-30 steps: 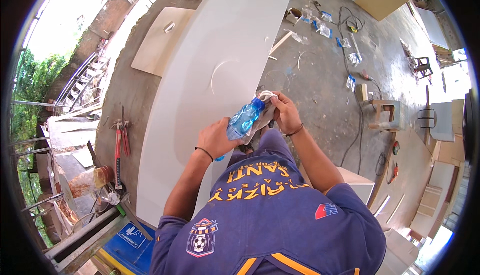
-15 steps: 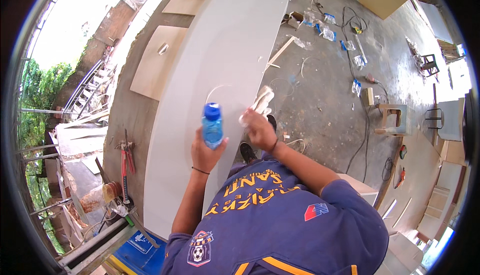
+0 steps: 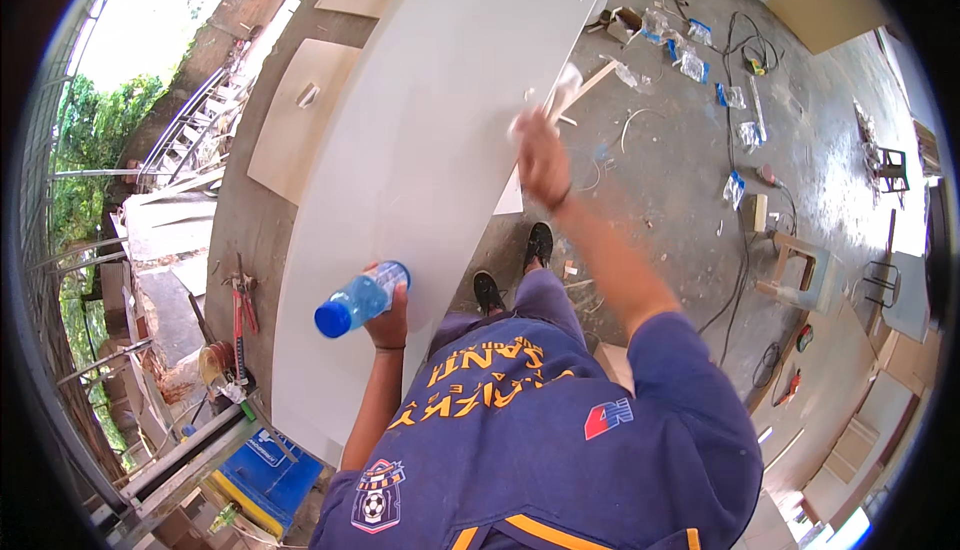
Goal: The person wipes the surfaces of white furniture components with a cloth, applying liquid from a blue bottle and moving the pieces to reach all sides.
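A long pale grey-white panel [image 3: 400, 150] stretches out in front of me. My left hand [image 3: 389, 324] is closed around a clear plastic bottle [image 3: 368, 295] with blue liquid and a blue cap. The bottle lies tilted over the panel's near part, its cap pointing left and a little toward me. Farther off, at the panel's right edge, my right hand [image 3: 543, 165] is closed on a white cloth [image 3: 568, 87]. Motion blurs this hand and the cloth, and whether the cloth touches the surface I cannot tell.
Two smaller boards [image 3: 300, 120] lie left of the panel. Pliers with red handles [image 3: 243, 305] sit near the left edge. On the floor to the right are plastic packets [image 3: 690, 65], a black cable [image 3: 742, 240] and a wooden stool [image 3: 800, 270]. A blue-and-yellow box [image 3: 262, 480] stands at lower left.
My left hand has moved left and tipped the bottle, so its cap now points left instead of away. The right hand has reached farther forward with the cloth, along the panel's right edge.
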### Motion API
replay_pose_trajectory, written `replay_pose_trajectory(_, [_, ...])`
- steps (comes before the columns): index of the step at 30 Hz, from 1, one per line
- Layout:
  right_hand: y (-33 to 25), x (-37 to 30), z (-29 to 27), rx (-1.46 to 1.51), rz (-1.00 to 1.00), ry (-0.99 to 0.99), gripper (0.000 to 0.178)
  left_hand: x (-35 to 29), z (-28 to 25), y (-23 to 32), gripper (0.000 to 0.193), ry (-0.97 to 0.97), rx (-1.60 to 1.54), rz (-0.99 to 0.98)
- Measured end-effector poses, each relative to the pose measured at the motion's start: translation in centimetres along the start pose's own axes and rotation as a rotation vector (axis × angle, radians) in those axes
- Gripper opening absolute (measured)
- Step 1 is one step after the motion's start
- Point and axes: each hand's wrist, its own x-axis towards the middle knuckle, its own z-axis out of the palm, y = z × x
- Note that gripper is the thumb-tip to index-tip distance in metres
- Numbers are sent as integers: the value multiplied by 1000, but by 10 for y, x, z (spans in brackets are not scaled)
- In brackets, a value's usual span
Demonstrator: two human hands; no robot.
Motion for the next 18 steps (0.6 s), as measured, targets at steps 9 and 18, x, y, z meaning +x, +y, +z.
replay_pose_trajectory(9, [38,5,-19,147,-133,-280,37,-4,37,-8,58,238,-68,-218])
replay_pose_trajectory(18, [20,24,5,153,91,10,32,11,52,-18,63,339,24,-176])
